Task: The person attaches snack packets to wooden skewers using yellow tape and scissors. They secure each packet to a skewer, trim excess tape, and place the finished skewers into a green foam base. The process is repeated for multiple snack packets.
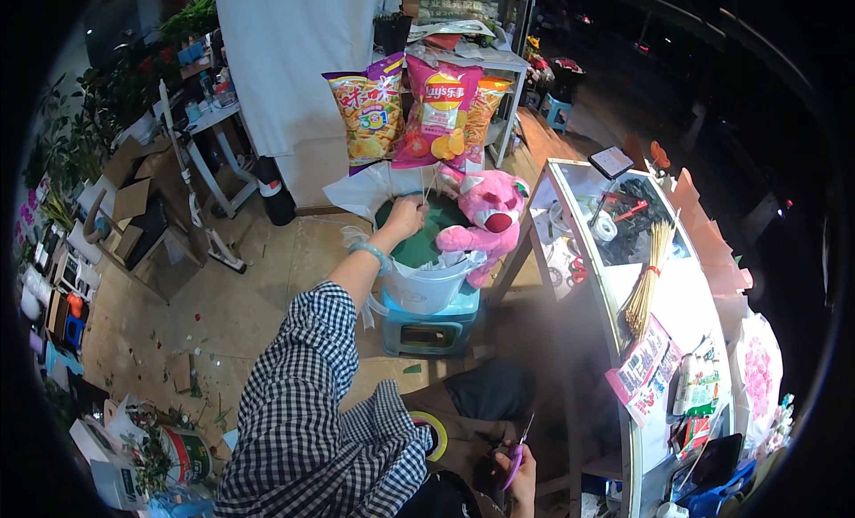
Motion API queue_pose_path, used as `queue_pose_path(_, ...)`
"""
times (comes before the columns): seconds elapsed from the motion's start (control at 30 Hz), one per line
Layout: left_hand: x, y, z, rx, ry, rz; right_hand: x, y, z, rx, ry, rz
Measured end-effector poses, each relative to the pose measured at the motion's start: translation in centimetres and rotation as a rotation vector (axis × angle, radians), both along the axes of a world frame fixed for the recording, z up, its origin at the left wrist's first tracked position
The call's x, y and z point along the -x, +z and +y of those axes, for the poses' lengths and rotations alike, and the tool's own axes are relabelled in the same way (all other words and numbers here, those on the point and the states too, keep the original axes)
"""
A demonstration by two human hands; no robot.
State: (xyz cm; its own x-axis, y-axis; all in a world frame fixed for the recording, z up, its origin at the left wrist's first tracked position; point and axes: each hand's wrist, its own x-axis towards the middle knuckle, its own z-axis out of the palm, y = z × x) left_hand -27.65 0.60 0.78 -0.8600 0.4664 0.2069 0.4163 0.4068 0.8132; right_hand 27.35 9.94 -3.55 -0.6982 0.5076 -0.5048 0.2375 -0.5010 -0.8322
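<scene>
My left hand (408, 217) reaches over a white bucket (423, 291) lined with white paper and pinches a thin stick (429, 188) above the green foam (427, 244) inside. Behind the stick stand a purple-and-yellow snack bag (367, 117), a pink chip bag (441, 113) and an orange snack bag (487, 113). A pink plush bear (492, 217) with a red nose leans on the bucket's right rim. Low in view, my right hand (525, 484) is closed around purple-handled scissors (512, 464), blades pointing up. A roll of yellow tape (434, 435) lies near my lap.
The bucket rests on a blue plastic stool (427, 331). At right, a white-framed display counter (614, 340) bears a bundle of thin sticks (652, 273) and a phone (612, 162). Cardboard boxes (138, 193) stand at left; plant scraps litter the tiled floor (258, 304).
</scene>
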Motion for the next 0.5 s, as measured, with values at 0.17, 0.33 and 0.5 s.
queue_pose_path(0.17,0.0,-1.2,-0.5,-0.014,-0.03,-0.001,-0.3,-0.6,-0.1,0.029,-0.042,0.007)
queue_pose_path(0.33,0.4,-0.8,0.0,0.005,0.013,0.165,-1.2,-1.4,0.2,0.004,-0.115,0.027)
queue_pose_path(0.5,1.4,0.7,0.4,-0.197,-0.004,0.08,-1.4,-1.9,0.4,-0.01,-0.155,-0.003)
